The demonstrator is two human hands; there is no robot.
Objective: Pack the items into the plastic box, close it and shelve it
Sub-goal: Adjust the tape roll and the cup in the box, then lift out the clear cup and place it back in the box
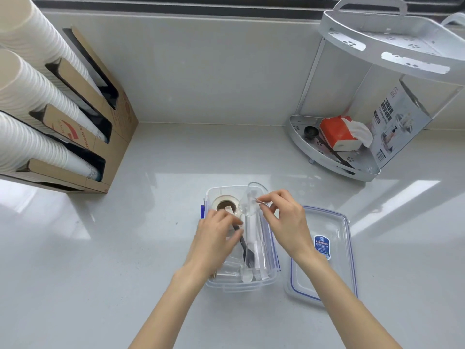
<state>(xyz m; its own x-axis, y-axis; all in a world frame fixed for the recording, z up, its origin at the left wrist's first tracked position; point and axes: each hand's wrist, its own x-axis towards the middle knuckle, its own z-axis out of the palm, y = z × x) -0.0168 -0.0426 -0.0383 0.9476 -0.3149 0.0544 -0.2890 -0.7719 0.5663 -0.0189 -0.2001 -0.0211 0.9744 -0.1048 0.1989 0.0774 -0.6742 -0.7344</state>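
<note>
A clear plastic box [239,285] with blue clips stands open on the counter in front of me. Inside lie a round tape roll [224,203], a black spoon [246,250] and several clear pieces. My left hand [216,238] reaches into the box over the spoon's handle, fingers curled on it. My right hand [284,217] pinches the rim of a clear cup [249,200] that lies tilted over the box's far right side. The box's clear lid [324,255], blue-sealed with a blue label, lies flat to the right of the box.
A white two-tier corner shelf [334,157] stands at the back right, holding a red tissue pack [337,132], a black scoop [310,133] and a printed carton [397,122]. A cardboard dispenser [105,137] with stacks of white paper cups sits at the left.
</note>
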